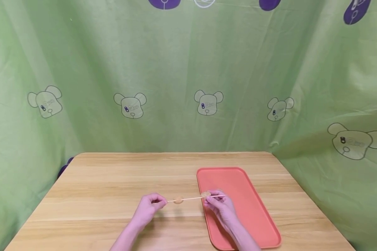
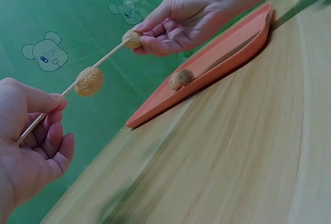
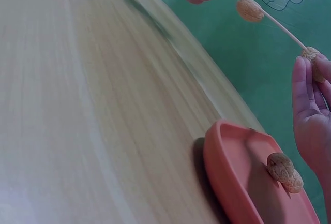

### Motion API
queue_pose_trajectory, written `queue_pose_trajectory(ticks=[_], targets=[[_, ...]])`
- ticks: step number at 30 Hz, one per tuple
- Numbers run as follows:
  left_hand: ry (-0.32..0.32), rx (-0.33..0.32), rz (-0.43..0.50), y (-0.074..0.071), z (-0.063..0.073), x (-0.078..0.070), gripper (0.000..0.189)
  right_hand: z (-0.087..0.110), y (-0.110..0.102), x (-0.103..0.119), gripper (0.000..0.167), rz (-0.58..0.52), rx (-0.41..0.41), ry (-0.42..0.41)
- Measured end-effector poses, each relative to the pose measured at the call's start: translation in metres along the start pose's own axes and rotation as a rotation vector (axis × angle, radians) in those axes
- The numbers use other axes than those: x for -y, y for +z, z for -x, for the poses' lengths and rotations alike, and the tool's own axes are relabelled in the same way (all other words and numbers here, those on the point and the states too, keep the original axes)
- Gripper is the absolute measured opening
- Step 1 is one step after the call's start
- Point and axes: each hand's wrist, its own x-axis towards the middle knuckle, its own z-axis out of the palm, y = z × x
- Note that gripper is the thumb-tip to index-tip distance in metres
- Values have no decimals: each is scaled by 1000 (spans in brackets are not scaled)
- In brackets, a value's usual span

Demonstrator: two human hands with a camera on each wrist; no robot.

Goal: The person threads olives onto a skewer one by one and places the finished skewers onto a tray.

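Observation:
A thin wooden skewer [image 1: 190, 199] spans the gap between both hands, above the table. My left hand [image 1: 146, 209] pinches its left part between thumb and fingertips, with the end lying against the palm in the left wrist view. Just beyond those fingers a wrinkled light-brown ball [image 2: 89, 81] is threaded on the stick. A second such ball [image 2: 132, 39] is pinched by my right hand [image 1: 222, 209] further along. In the head view the skewer's far end shows past this ball, across the right hand. Both hands are raised, the right one over the tray's left side.
An orange-red tray [image 1: 249, 204] lies on the wooden table [image 1: 119, 181], right of centre. Two more brown balls [image 3: 280, 167] sit close together in it; the right hand mostly hides them from the head view. Green curtains [image 1: 169, 69] with bear-head prints surround the table.

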Motion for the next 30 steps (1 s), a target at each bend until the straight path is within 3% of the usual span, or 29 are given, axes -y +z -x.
queue_pose_trajectory(ticks=[5,13,30], targets=[[16,8,8,4,1,1,12,1,2,-4,21,-3,-14,-4],[6,23,17,8,-1,3,12,2,6,-9,23,-49,73,-4],[-4,1,4,8,-3,-1,11,0,12,-12,22,-77,45,-1]])
